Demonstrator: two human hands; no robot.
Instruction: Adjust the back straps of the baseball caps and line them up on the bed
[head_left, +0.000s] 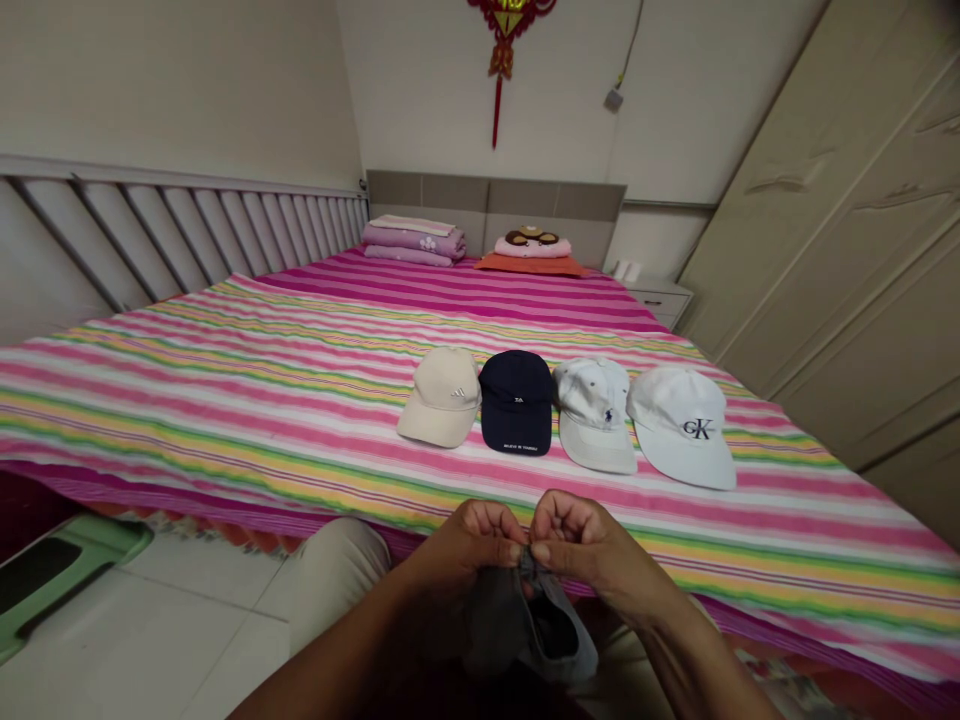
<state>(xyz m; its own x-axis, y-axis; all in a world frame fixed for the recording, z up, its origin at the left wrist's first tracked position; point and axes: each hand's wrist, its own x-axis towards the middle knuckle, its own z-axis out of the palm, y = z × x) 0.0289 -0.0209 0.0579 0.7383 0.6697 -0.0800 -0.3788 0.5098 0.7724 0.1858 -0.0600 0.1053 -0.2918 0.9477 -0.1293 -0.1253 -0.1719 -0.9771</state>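
Note:
At the bed's near edge, my left hand (480,540) and my right hand (577,535) meet with thumbs and fingertips pinched together. Between them they hold the strap of a grey cap (574,650), whose opening shows a dark inside. Much of this cap lies in shadow below my hands. Beyond, in a row on the striped sheet, lie a beige cap (441,395), a navy cap (516,400), a pale cap with a small dark emblem (595,410) and a white cap with CK letters (682,425). Their brims point toward me.
The striped bed sheet (247,400) spreads across the bed. Folded purple bedding (412,243) and a pink pillow (532,247) sit by the headboard (555,205). A green stool (97,545) stands at left, a nightstand (660,300) and wardrobe (825,260) at right.

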